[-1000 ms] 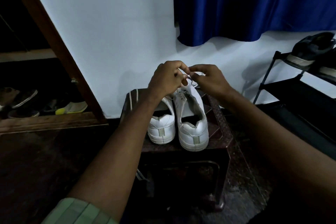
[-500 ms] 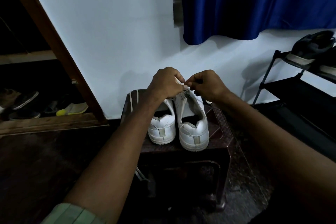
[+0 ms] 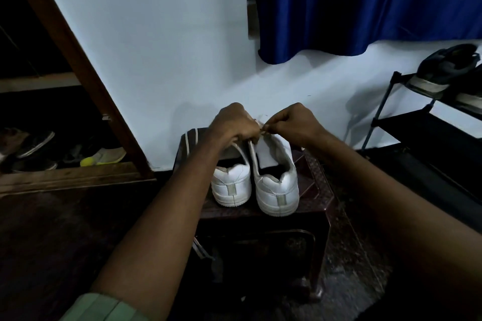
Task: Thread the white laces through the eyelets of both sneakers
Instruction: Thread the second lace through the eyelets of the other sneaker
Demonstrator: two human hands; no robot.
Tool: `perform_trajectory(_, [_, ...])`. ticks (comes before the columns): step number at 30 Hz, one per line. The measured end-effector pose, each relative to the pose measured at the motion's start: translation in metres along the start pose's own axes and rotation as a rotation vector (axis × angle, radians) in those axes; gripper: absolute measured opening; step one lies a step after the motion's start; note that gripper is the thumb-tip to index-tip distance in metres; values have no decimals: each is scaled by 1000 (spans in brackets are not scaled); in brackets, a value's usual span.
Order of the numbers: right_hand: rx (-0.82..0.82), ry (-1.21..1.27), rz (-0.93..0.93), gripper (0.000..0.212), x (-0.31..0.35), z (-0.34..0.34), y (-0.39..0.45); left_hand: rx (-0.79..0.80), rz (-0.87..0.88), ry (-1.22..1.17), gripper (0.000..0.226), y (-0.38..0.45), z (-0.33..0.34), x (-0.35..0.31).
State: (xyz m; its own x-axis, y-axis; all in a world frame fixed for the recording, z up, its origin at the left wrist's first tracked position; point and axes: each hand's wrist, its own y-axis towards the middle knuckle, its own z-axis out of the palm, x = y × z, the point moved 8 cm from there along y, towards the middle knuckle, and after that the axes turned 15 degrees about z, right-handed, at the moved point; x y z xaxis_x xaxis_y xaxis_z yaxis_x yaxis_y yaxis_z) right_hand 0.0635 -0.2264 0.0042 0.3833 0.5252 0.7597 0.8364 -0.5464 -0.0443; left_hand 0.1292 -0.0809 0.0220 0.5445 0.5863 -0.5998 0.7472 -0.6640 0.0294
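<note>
Two white sneakers stand side by side on a dark stool point(image 3: 317, 185), heels toward me: the left sneaker point(image 3: 230, 185) and the right sneaker point(image 3: 277, 190). Both hands meet over the front of the right sneaker. My left hand point(image 3: 233, 125) is closed at the eyelet area, and my right hand point(image 3: 294, 124) pinches a bit of white lace point(image 3: 261, 122) between thumb and fingers. The hands hide the eyelets and most of the lace. A second white lace point(image 3: 188, 142) lies over the stool's back left edge.
The stool stands against a white wall below a blue curtain point(image 3: 365, 2). A black shoe rack point(image 3: 427, 122) with dark shoes is at the right. A wooden shelf point(image 3: 65, 174) with several shoes sits at the left. Dark floor lies around the stool.
Both hands have dropped lower and drawn closer to the right sneaker's front; the right hand's fingers have closed tighter on the lace.
</note>
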Motion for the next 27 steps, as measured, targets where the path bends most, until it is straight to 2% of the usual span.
perform_trajectory(7, [-100, -161, -83, 3, 5, 7, -2, 73, -61, -280, 43, -2, 0, 22])
perform_trajectory(16, [-190, 18, -57, 22, 6, 4, -13, 90, -52, -328, 44, -1, 4, 22])
perform_trajectory(19, [-237, -8, -44, 23, 7, 9, -15, 83, -59, -338, 44, -2, 3, 22])
perform_trajectory(27, [-171, -112, -103, 26, 17, 10, -16, 74, -86, -389, 43, -4, 3, 21])
